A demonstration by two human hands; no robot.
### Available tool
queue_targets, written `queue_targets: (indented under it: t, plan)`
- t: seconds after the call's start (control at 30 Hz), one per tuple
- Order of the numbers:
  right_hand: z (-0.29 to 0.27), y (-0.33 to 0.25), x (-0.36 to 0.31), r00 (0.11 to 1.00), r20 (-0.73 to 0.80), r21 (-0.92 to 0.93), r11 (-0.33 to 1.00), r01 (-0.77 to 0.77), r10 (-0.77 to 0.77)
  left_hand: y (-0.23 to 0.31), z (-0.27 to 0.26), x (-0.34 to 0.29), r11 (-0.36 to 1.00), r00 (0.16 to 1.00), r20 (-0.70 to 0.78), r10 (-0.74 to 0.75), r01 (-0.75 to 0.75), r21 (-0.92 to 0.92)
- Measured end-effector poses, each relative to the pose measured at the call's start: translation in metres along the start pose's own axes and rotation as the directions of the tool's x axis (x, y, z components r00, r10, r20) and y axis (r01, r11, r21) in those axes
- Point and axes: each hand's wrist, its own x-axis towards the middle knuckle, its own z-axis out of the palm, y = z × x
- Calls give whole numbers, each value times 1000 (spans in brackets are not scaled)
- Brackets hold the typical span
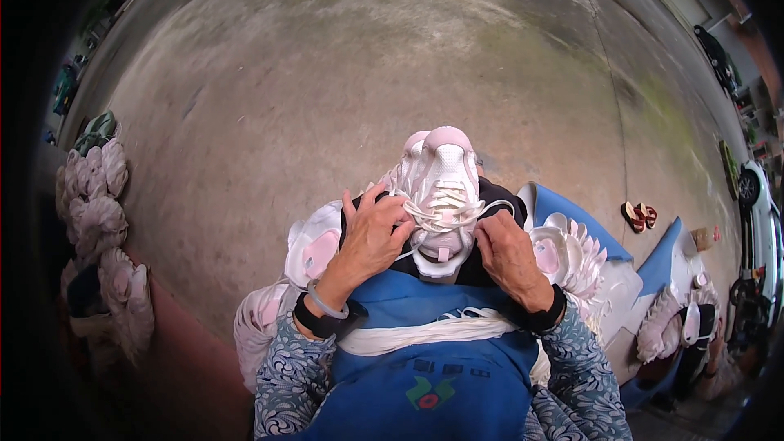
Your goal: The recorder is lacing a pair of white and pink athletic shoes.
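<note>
A pink and white sneaker (449, 162) lies on my lap, toe pointing away from me, and a second one shows partly behind its left side. Cream shoelaces (437, 216) cross its tongue and are drawn out to both sides. On the left, my left hand (371, 233) pinches the shoelace between thumb and fingers, other fingers raised. My right hand (508, 255) is closed by the shoe's right side, at a lace that loops up above the fingers. A bundle of white laces (425, 336) lies across my blue apron (384, 376).
Pink and white sneakers are stacked at my left side (313, 249) and right side (572, 253). Another pile of shoes (98, 220) stands at the far left. Blue-and-white sheets (600, 233), a pair of sandals (639, 216) and a parked car (759, 237) are to the right.
</note>
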Motion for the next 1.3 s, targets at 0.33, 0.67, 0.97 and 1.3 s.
queue_targets:
  t: [0.33,0.67,0.97,1.3]
  plan:
    - [0,-18,4,991,132,-249,968,41,-8,8,3,4,987,987,-79,139,-132,90]
    - [3,-14,18,991,110,-115,992,-56,69,-5,2,12,997,998,4,57,-57,54]
    - [6,-14,13,995,61,-91,993,-71,77,1,10,-6,987,969,-198,147,-129,97]
    - [23,-8,1,996,-6,-90,992,-87,87,8,12,-5,963,966,-132,222,-196,187]
